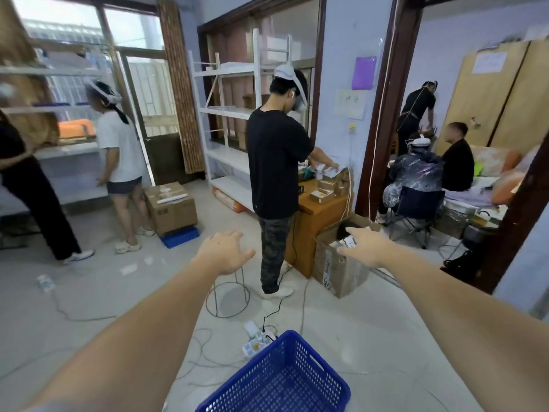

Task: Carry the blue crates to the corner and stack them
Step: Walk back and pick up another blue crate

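The blue crate (279, 379) sits on the floor just below both outstretched arms. Left hand (227, 251) and right hand (367, 243) are spread, holding nothing. Empty perforated plastic, likely light and stiff; grip the handle slots on opposite walls.

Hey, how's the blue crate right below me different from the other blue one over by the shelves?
The near blue crate sits open and empty on the floor, its perforated walls and a handle slot in view; the far blue crate has a sealed cardboard box resting on it, so only its low edge shows. The near one lies between both outstretched arms; the far one sits beside a standing person's feet. Both are the same blue and rest on the floor.
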